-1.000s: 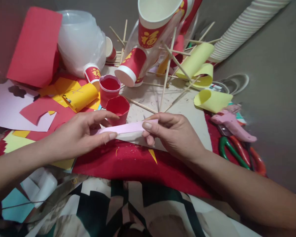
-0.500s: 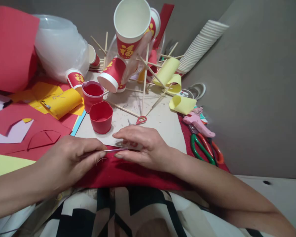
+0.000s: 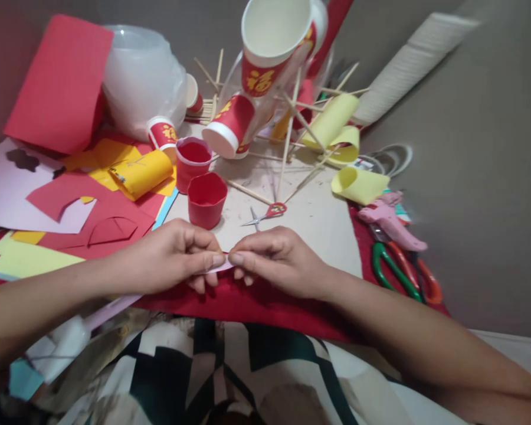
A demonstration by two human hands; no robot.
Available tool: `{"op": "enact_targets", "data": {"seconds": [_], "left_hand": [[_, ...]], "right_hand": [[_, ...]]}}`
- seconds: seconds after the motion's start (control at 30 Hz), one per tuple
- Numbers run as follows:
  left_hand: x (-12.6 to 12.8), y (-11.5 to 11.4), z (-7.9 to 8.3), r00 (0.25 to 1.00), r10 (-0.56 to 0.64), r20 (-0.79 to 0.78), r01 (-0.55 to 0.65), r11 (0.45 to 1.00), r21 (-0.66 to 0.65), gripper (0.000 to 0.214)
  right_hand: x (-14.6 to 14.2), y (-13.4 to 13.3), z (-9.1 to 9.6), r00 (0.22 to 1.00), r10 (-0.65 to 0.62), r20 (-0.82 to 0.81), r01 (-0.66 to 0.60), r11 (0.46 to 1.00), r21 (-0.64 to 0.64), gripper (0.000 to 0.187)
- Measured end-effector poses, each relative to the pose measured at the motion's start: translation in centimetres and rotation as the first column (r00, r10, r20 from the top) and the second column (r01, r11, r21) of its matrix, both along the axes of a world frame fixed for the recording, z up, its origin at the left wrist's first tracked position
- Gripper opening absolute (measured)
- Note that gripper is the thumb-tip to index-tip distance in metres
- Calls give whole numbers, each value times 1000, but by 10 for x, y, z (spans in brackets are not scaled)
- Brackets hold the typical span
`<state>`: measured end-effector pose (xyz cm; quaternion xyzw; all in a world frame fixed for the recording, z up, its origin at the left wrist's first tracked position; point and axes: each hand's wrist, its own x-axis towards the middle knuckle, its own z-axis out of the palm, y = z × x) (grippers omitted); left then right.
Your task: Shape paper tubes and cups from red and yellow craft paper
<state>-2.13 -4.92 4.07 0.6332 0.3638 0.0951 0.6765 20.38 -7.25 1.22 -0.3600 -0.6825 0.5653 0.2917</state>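
Close in front of my body, my left hand (image 3: 177, 260) pinches a narrow pale-lilac paper strip (image 3: 221, 267) between thumb and finger. Thumb and finger of my right hand (image 3: 278, 262) pinch the same strip, the fingertips of both hands nearly touching. A long tail of lilac strip also shows below my left wrist. Just beyond the hands lie small scissors (image 3: 276, 210) with red handles, blades apart. Two red paper cups stand upright there: a plain red one (image 3: 207, 203) and, behind it, one with a lilac rim (image 3: 193, 168).
Stick frames (image 3: 288, 136) with cups printed in gold rise at the back. Coloured paper sheets (image 3: 22, 189) cover the left side. Rolled yellow paper (image 3: 360, 186), a pink glue gun (image 3: 393, 221) and green-and-orange-handled tools (image 3: 393, 271) lie right. A tall cup stack (image 3: 418, 65) leans against the wall.
My left hand has come in to the right hand, and my right fingers have closed from a looser pose into a pinch. The view has shifted left, so things appear farther right.
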Motion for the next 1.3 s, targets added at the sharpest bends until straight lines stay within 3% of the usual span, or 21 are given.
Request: {"op": "enact_targets", "data": {"seconds": [0.2,0.5,0.73,0.83,0.9,0.97,1.03,1.13,1.2,1.3], "left_hand": [[-6,12,0,998,-48,47,56,979,-196,22],[-35,10,-2,995,82,-50,-92,963,-255,16],[-79,9,4,985,109,-132,-116,992,-41,22],[-99,7,11,970,183,-159,-171,982,83,20],[-107,6,17,930,331,-160,-303,936,176,16],[-106,4,23,862,498,-98,-452,841,299,11],[-96,4,28,841,540,-18,-488,774,403,8],[-66,2,29,932,361,-44,-301,834,463,15],[-43,0,25,985,165,-49,-127,890,438,17],[-16,-2,14,997,-59,-43,66,982,178,21]], "right_hand": [[3,5,7,1000,-29,-8,26,971,-238,37],[13,15,8,999,-37,-27,26,942,-335,36],[25,22,12,994,-113,1,108,949,-296,35],[32,22,20,993,-112,27,115,966,-233,34],[34,21,24,992,-118,43,125,972,-197,34],[33,19,27,993,-109,53,117,974,-196,32],[28,15,26,996,-65,53,76,969,-234,30],[17,9,22,999,29,31,-18,953,-301,30],[10,6,19,998,63,15,-54,942,-332,30],[5,4,16,998,65,-12,-65,933,-354,28]]}}
